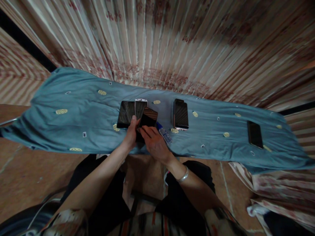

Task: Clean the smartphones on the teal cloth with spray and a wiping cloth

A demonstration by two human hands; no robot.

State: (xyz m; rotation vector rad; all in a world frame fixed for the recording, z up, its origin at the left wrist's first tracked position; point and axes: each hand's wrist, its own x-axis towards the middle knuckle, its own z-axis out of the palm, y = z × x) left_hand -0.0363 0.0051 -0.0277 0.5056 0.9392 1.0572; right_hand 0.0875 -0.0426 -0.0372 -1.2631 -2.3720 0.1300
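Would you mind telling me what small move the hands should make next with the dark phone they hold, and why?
Probably lift the dark phone slightly clear. The left hand grips its left edge and the right hand rests on its lower end, while it overlaps the white phone and the tablet on the blue cloth; lifting likely avoids dragging them.

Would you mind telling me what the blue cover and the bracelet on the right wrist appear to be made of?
The blue cover looks like soft matte woven fabric: it creases and drapes over the edge. The bracelet looks like polished metal, probably silver-toned, since it glints brightly; the exact metal cannot be told.
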